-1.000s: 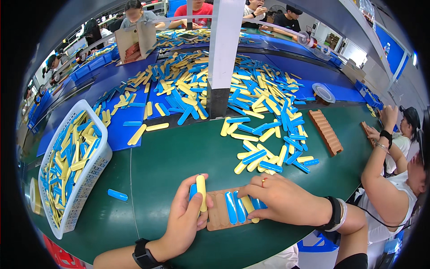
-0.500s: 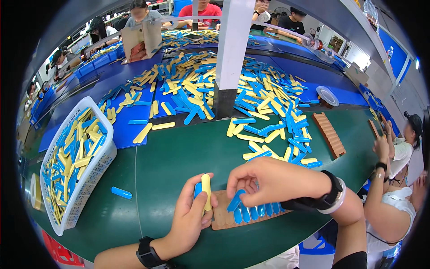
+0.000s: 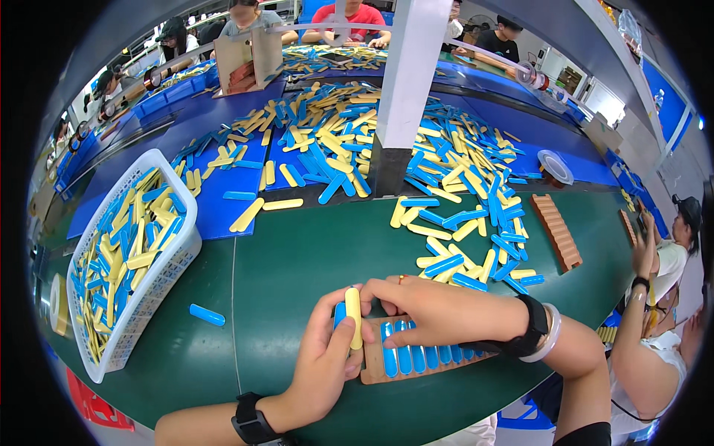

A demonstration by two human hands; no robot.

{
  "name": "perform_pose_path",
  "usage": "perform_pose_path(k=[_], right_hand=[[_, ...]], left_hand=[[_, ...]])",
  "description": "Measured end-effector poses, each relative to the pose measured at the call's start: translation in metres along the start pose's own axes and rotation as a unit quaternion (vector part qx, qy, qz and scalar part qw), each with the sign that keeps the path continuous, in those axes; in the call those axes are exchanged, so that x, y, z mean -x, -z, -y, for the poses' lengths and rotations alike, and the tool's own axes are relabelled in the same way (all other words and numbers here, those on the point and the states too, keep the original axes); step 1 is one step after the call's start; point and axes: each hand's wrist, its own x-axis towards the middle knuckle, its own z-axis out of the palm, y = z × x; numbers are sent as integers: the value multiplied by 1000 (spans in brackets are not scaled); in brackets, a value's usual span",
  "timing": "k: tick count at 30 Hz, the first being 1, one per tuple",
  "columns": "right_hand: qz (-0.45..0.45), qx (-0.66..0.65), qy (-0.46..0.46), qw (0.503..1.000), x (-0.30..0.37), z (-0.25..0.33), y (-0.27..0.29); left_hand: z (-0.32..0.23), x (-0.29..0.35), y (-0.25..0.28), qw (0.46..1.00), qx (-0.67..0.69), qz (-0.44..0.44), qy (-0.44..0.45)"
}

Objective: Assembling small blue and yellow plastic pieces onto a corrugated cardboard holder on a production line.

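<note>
My left hand (image 3: pixel 323 353) is closed around a yellow strip (image 3: pixel 354 320) with rounded ends, held upright, and a blue strip (image 3: pixel 340 314) behind it. Beside it lies a brown grooved tray (image 3: pixel 375 372) with a row of glossy blue strips (image 3: pixel 419 360) set in its grooves. Over the tray reaches my right hand (image 3: pixel 439 305), its thumb apart from the fingers and low over the leftmost filled groove. Its other fingertips come close to my left fingertips and are partly hidden. I see nothing in its grip.
A white basket (image 3: pixel 195 249) full of yellow and blue strips stands at the left, near a loose blue strip (image 3: pixel 207 314). Beyond my hands spreads a large pile (image 3: pixel 327 149) around a post (image 3: pixel 401 89). An empty grooved tray (image 3: pixel 556 232) lies right. People sit around.
The blue strip my right hand held now lies in a tray groove. That hand has moved left toward my left hand, which keeps its strips. The view has shifted slightly.
</note>
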Motion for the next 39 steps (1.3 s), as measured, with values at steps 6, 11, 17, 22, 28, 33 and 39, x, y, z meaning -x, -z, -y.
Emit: perform_pose_path(k=[6,11,17,22,28,33,39], right_hand=[[-43,-31,-61,997,0,-3,0],[-133,-116,-56,983,5,10,3],[-111,-280,-130,945,2,11,7],[-178,-312,-60,931,8,15,8],[-180,213,170,945,36,27,-32],[-161,241,151,945,39,29,-45],[-149,276,125,941,41,38,-50]], left_hand=[[3,3,-1,1000,12,6,-6],[8,3,-4,999,-1,40,-7],[2,4,-5,998,-10,55,0],[3,4,1,996,-29,-84,-13],[5,-6,1,993,56,-89,-47],[5,-4,3,994,44,-85,-49],[5,-2,3,997,38,-66,-31]])
